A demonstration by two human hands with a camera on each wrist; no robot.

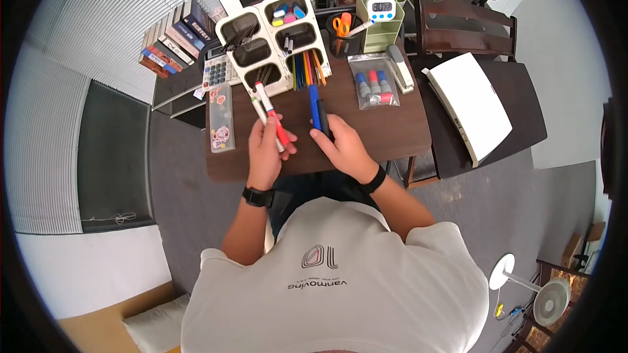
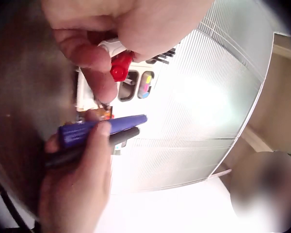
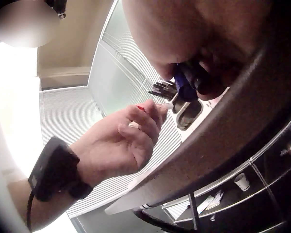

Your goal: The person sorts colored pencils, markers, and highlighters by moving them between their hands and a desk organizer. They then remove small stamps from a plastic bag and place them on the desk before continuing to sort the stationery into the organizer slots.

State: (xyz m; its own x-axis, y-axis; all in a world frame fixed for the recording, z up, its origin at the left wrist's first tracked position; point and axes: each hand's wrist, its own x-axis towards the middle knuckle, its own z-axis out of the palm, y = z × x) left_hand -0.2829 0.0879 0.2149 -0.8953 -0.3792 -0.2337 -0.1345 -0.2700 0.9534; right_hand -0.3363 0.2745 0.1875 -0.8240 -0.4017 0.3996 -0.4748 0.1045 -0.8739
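Observation:
Over the front of the brown desk [image 1: 386, 134], my left hand [image 1: 265, 153] grips a red and white marker [image 1: 280, 129] together with a white marker with a green end [image 1: 258, 110]. My right hand [image 1: 348, 151] holds a blue marker [image 1: 314, 104] and a black marker [image 1: 322, 117] side by side, thumb across them. In the left wrist view the red marker's end [image 2: 119, 72] sticks out between the left fingers. Just beyond both hands stands the white desk organizer [image 1: 269, 34], holding erasers or highlighters, pens, and colored pencils [image 1: 307, 68].
A clear sticker-covered case [image 1: 222, 117] and a calculator [image 1: 216, 73] lie at left. To the right are a zip bag of markers [image 1: 374, 85], a stapler [image 1: 400, 68], a pen cup [image 1: 345, 42] with orange scissors, and a white timer [image 1: 381, 8]. Books [image 1: 176, 38] stand at far left.

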